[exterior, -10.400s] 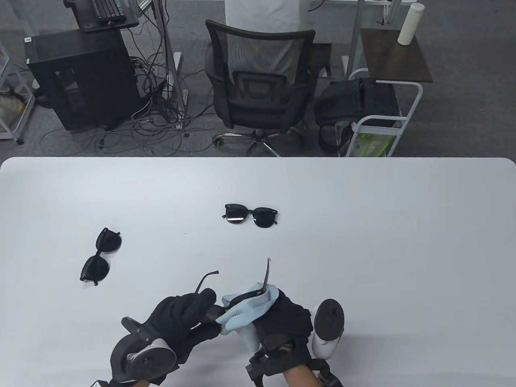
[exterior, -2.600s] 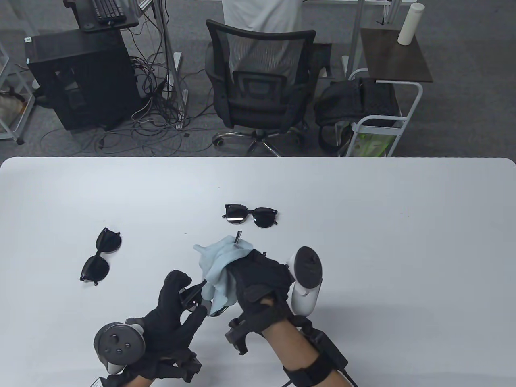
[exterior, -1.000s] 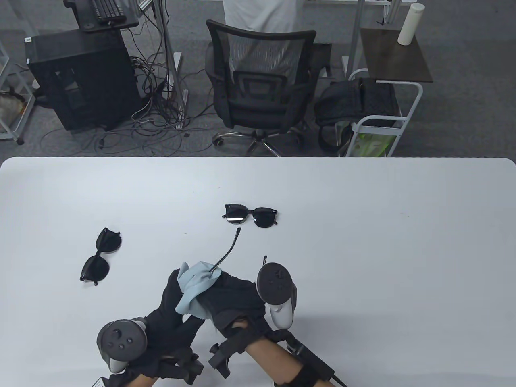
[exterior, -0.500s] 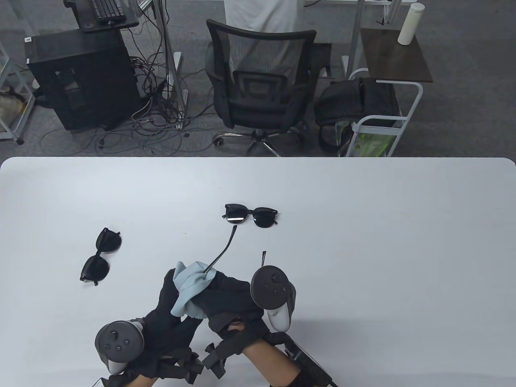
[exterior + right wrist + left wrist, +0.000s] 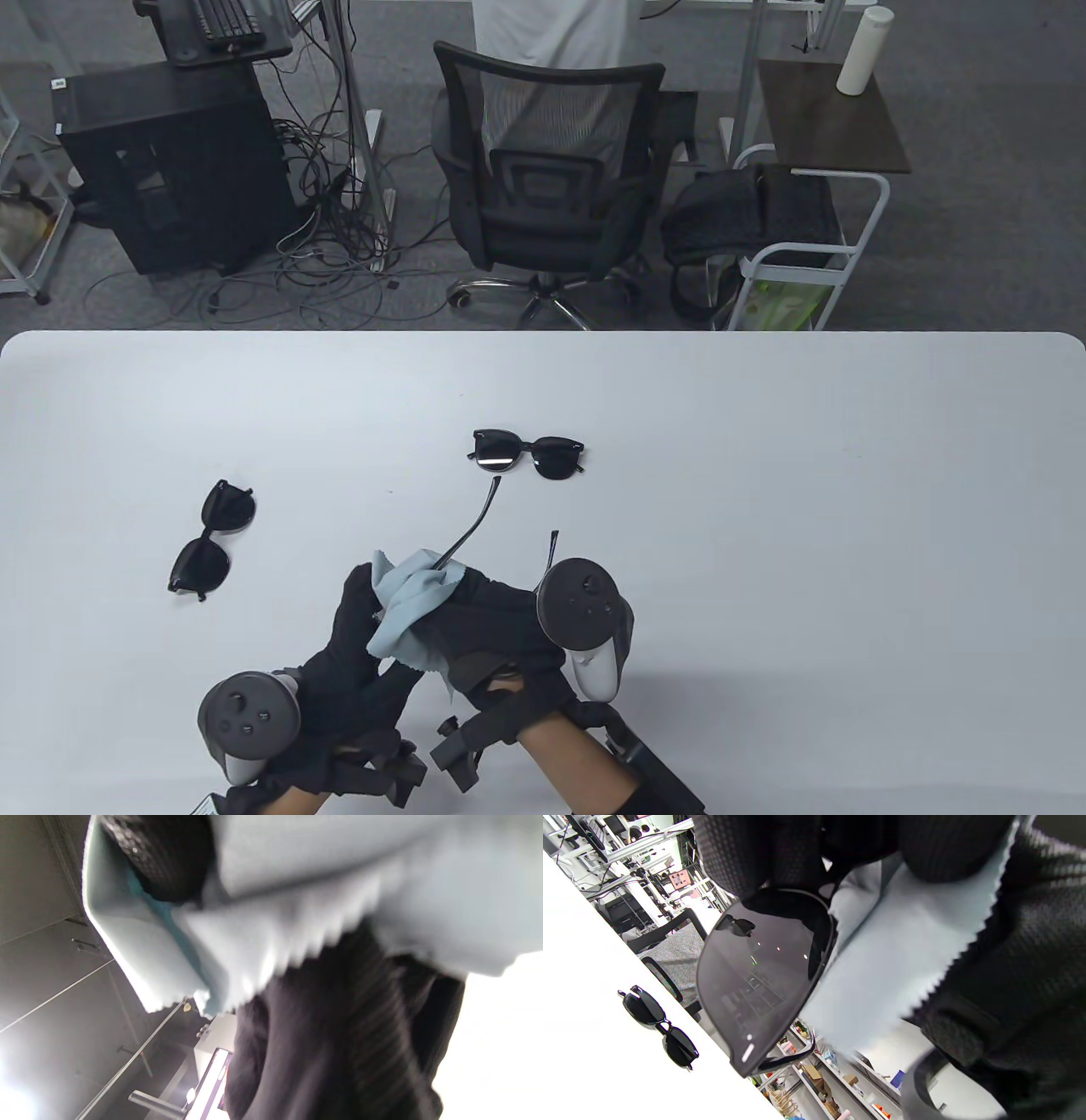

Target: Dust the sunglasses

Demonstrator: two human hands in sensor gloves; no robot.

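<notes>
My left hand (image 5: 361, 645) holds a pair of black sunglasses just above the table's near edge; one dark lens (image 5: 759, 980) fills the left wrist view. Its two temple arms (image 5: 475, 526) stick out away from me past the hands. My right hand (image 5: 484, 624) grips a light blue cleaning cloth (image 5: 407, 607) and presses it on the glasses; the cloth also shows in the left wrist view (image 5: 895, 959) and the right wrist view (image 5: 297, 899). The frame front is hidden under both hands in the table view.
Two more black sunglasses lie folded on the white table (image 5: 806, 509): one pair (image 5: 528, 453) at the middle, one pair (image 5: 210, 540) to the left, the latter also in the left wrist view (image 5: 658, 1027). An office chair (image 5: 543, 187) stands beyond the far edge.
In the last second my right hand with the cloth has shifted slightly over the glasses near the left hand, and the temple arms moved a little. Earlier the cloth was further out along a temple arm.
</notes>
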